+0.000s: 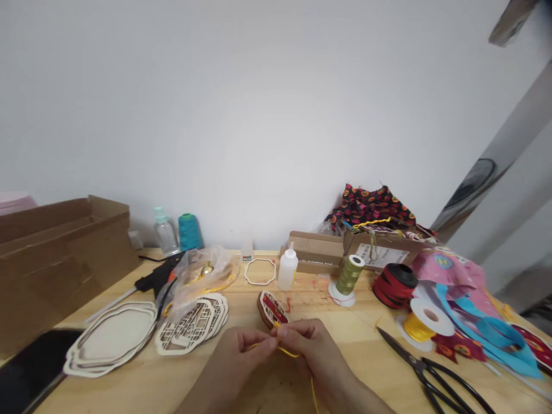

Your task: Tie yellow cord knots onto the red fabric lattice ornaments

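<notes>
Both hands meet over the front middle of the table. My left hand (248,353) pinches yellow cord (288,352) between thumb and fingers. Right beside it, my right hand (308,345) is closed on the same cord, and a loose length hangs down below this hand. Just beyond the fingertips is a small dark red and brown ornament (272,307) with a pale lattice on its face. The yellow cord meets its near end in what looks like a knot. My fingers partly cover this spot, so the knot's shape is hard to make out.
Cut lattice panels (185,328) and plain panels (114,336) lie left, near a glue gun (157,276). A glue bottle (287,269) stands behind the ornament. To the right are black scissors (420,365), a yellow cord spool (425,322) and green thread (350,275).
</notes>
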`<state>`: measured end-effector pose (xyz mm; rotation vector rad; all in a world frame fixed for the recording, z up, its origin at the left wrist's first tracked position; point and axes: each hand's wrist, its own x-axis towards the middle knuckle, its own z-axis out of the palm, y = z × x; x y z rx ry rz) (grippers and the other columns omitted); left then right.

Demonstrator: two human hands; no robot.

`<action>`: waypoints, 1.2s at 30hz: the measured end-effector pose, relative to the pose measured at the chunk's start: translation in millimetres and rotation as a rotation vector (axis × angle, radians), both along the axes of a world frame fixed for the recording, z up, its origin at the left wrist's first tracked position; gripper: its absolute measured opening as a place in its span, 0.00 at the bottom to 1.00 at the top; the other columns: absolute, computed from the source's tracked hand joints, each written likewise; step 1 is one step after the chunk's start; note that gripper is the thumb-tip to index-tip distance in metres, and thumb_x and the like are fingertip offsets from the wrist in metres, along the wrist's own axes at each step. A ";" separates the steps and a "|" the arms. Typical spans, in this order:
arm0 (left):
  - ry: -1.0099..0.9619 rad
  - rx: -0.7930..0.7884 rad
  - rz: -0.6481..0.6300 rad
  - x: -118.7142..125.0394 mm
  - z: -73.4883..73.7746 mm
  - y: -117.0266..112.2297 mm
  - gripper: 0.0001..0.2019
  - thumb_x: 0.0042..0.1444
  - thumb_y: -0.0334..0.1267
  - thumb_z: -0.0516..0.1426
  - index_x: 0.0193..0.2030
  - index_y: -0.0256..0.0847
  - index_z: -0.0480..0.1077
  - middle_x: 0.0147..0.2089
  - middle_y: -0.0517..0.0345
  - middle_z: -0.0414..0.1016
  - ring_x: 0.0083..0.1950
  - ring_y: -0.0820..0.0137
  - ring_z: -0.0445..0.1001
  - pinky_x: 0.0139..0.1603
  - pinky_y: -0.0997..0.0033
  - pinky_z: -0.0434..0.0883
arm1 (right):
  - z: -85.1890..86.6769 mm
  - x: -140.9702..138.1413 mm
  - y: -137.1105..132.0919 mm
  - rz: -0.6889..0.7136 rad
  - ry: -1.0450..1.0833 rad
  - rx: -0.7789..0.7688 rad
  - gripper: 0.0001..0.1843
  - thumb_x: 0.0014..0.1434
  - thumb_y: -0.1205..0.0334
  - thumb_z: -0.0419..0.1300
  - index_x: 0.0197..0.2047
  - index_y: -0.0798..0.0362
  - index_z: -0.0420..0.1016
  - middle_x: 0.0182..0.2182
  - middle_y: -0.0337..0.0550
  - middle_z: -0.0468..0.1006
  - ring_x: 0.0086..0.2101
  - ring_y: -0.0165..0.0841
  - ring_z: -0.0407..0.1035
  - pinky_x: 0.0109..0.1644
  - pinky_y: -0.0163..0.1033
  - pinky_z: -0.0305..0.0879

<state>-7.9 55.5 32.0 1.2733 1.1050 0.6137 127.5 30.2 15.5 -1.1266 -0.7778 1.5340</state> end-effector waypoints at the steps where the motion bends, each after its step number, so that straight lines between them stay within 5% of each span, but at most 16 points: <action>1: -0.004 0.016 0.006 -0.2 1.3 1.9 0.14 0.41 0.45 0.56 0.22 0.35 0.75 0.16 0.64 0.68 0.21 0.75 0.60 0.21 0.79 0.55 | 0.2 -1.5 1.2 -0.022 0.013 0.002 0.14 0.38 0.57 0.64 0.24 0.60 0.77 0.19 0.44 0.75 0.23 0.30 0.66 0.28 0.33 0.58; 8: -0.200 -0.108 0.104 3.2 2.1 6.6 0.15 0.38 0.48 0.58 0.17 0.35 0.72 0.08 0.72 0.50 0.13 0.81 0.45 0.14 0.80 0.46 | -0.8 -12.5 14.0 -0.118 0.163 -0.002 0.12 0.36 0.56 0.65 0.21 0.59 0.75 0.10 0.35 0.65 0.16 0.24 0.59 0.21 0.28 0.55; 13: -0.314 -0.125 0.130 0.5 -13.4 5.1 0.15 0.33 0.48 0.61 0.21 0.36 0.75 0.13 0.63 0.67 0.18 0.75 0.62 0.25 0.75 0.63 | -7.6 -10.0 14.2 -0.059 0.052 0.020 0.12 0.40 0.57 0.63 0.23 0.59 0.77 0.13 0.38 0.69 0.17 0.24 0.60 0.21 0.28 0.54; 18: -0.251 -0.117 0.142 -5.9 -21.4 8.4 0.16 0.34 0.49 0.60 0.23 0.36 0.76 0.17 0.58 0.73 0.26 0.67 0.69 0.29 0.71 0.65 | -6.1 6.8 9.6 0.114 -0.310 0.218 0.12 0.39 0.57 0.64 0.28 0.55 0.78 0.19 0.39 0.74 0.20 0.26 0.63 0.24 0.29 0.57; 25: -0.253 -0.057 0.051 -5.5 -14.7 6.0 0.15 0.39 0.47 0.58 0.28 0.37 0.77 0.23 0.57 0.77 0.32 0.64 0.70 0.35 0.70 0.64 | 3.7 9.2 5.8 -0.046 -0.792 0.510 0.09 0.47 0.60 0.58 0.23 0.53 0.78 0.15 0.39 0.73 0.17 0.26 0.62 0.19 0.28 0.57; 36: -0.298 -0.076 0.071 -0.9 -14.3 3.3 0.16 0.39 0.47 0.58 0.29 0.37 0.76 0.24 0.57 0.77 0.32 0.65 0.70 0.33 0.72 0.65 | -1.6 8.2 5.7 -0.270 -0.760 0.473 0.09 0.46 0.59 0.58 0.22 0.53 0.76 0.18 0.41 0.75 0.20 0.31 0.68 0.21 0.29 0.62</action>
